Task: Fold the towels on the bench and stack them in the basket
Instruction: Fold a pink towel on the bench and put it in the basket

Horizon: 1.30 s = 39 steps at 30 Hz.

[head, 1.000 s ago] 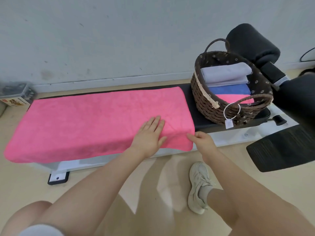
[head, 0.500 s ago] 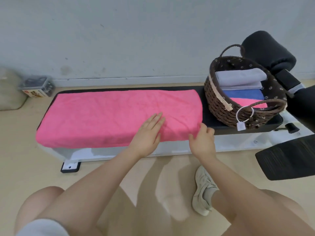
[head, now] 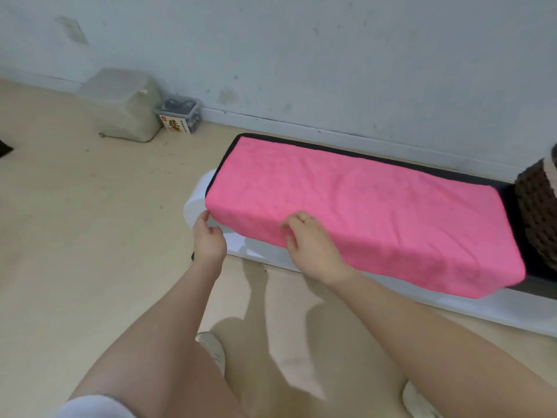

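Our left hand (head: 209,244) sits at the lower middle of the frame with its fingers (head: 204,218) curled, their tips touching the near-left corner of the pink towel (head: 355,212); whether they pinch the cloth we cannot tell. Just right of it, our right hand (head: 310,245) has its fingers (head: 290,228) bent round the towel's front edge, gripping the cloth where it hangs over; a ring (head: 306,219) shows on one of them. The towel lies spread flat along the black tabletop (head: 509,191), covering most of it, its front draped over the side. At the right edge of the frame only a brown woven slice of the basket (head: 539,206) shows, standing on the tabletop just beyond the towel's end; its contents are out of view. In the upper left, on the floor by the wall, a clear plastic box (head: 177,114) holds dark items we cannot make out, beside a grey container (head: 120,105).
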Each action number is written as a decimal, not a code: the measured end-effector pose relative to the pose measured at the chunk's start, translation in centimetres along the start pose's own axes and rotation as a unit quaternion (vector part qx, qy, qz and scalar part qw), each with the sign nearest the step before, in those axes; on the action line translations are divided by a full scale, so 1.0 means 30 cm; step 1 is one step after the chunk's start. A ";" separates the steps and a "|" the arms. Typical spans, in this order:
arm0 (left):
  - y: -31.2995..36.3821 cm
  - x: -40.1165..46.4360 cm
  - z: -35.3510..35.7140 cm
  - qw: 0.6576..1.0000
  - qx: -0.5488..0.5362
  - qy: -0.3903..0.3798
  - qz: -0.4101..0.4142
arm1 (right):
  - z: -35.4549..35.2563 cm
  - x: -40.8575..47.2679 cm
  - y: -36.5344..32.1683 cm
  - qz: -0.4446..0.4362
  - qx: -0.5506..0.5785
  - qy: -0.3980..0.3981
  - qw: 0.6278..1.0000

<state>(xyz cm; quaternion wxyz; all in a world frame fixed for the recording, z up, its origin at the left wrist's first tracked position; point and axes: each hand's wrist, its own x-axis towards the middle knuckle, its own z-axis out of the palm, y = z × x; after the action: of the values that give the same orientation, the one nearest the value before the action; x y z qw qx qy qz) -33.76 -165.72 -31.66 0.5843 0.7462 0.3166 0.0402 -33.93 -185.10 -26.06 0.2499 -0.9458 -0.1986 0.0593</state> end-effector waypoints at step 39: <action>0.283 -0.612 0.713 0.915 0.036 -0.280 0.287 | -0.272 -0.482 0.749 0.496 0.409 0.313 0.699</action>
<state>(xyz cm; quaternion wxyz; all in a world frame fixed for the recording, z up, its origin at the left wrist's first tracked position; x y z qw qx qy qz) -35.57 -194.35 -25.08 0.5847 0.8065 -0.0866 -0.0154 -37.64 -212.51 -29.94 0.5942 -0.6761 0.4329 -0.0492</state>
